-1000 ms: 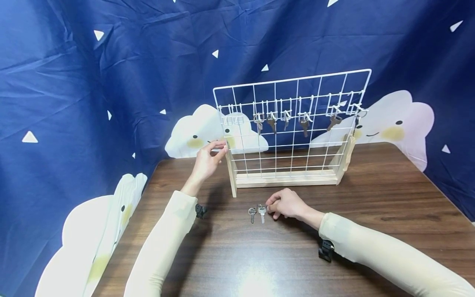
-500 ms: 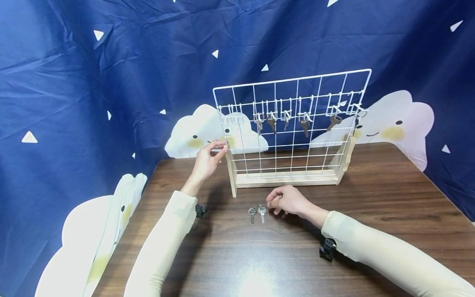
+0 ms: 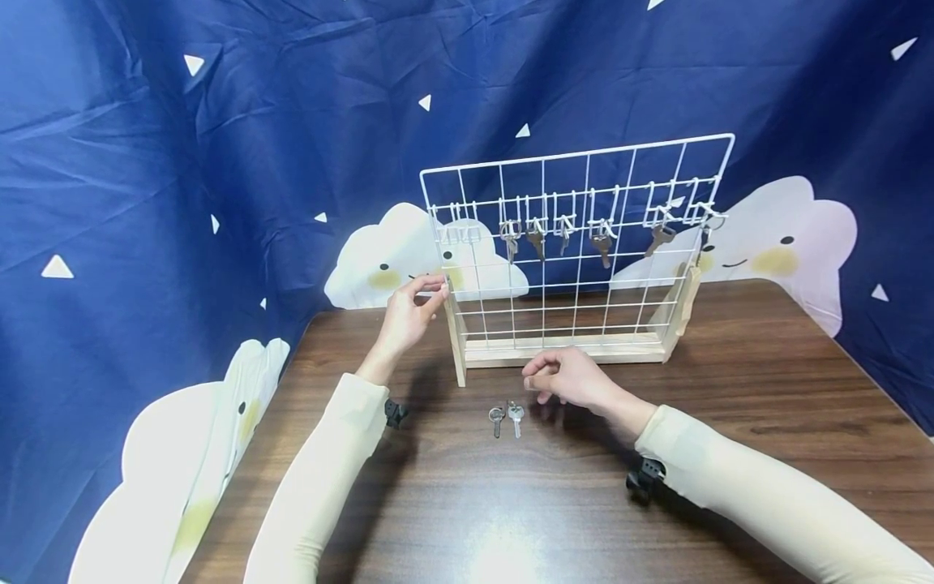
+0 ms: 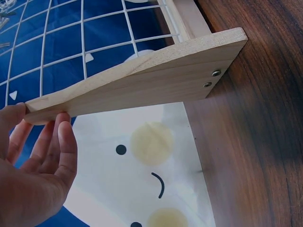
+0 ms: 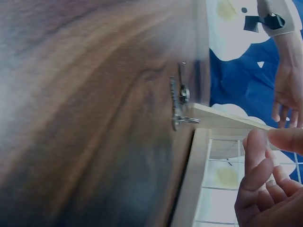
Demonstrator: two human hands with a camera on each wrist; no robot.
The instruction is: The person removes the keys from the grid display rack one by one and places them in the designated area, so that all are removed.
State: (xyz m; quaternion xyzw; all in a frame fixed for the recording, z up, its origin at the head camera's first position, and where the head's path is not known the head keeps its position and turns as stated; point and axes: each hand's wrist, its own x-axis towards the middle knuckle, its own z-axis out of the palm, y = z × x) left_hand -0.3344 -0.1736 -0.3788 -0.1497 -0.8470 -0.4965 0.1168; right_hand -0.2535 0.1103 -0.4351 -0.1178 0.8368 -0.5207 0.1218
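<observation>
My left hand point(image 3: 405, 318) grips the upper end of the left wooden side board point(image 4: 137, 85) of a white wire grid rack point(image 3: 576, 284), thumb on one side and fingers on the other. Two metal keys with rings, one darker point(image 3: 497, 418) and one silver point(image 3: 516, 417), lie side by side on the table before the rack. Just right of and above them is my right hand point(image 3: 572, 380), its fingers loosely bent. In the right wrist view its thumb and forefinger tips point(image 5: 257, 139) come together with nothing showing between them.
Several keys point(image 3: 601, 243) hang from white hooks along the grid. Hooks at its left end point(image 3: 461, 231) bear no keys. A pale wooden base bar point(image 3: 562, 351) runs along the rack's bottom. Behind the brown table point(image 3: 409, 503) hangs a blue cloth point(image 3: 292, 122) with cloud faces.
My right hand has risen slightly away from the two keys, toward the rack. My left hand stays on the side board, and the keys lie where they were.
</observation>
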